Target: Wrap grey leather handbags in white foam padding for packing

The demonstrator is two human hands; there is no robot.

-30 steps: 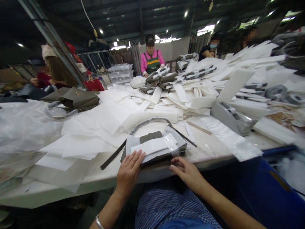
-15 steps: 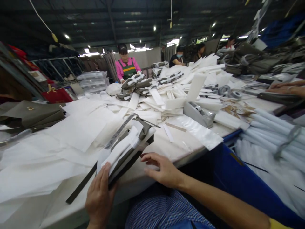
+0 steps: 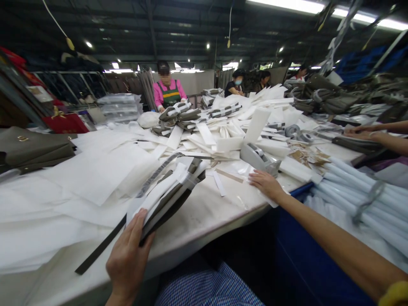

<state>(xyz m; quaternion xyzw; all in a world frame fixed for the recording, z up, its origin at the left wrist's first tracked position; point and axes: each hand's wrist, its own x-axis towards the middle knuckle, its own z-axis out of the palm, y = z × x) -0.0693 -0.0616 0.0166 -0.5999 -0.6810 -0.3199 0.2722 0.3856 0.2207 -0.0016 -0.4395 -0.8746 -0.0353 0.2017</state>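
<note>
My left hand (image 3: 129, 250) is closed around the near end of a folded dark grey bag (image 3: 168, 197), which has white padding and clear tape around its far part. A dark strap (image 3: 100, 245) hangs from it to the left over the table edge. My right hand (image 3: 266, 185) is stretched out to the right, on a clear plastic sheet (image 3: 247, 168) just in front of the grey tape dispenser (image 3: 259, 157). Its fingers lie close together and nearly flat, and their tips touch the plastic.
White sheets (image 3: 105, 170) cover the left of the table. Behind lies a heap of white pieces (image 3: 223, 136) with wrapped bags (image 3: 178, 112). White rolls (image 3: 366, 187) stand right, beside a blue bin (image 3: 296, 242). Another person's hands (image 3: 366, 131) are at far right; a person in pink (image 3: 170, 91) is across.
My right hand has moved from beside the bag to the plastic sheet by the dispenser. My left hand still holds the bag. The view has shifted slightly.
</note>
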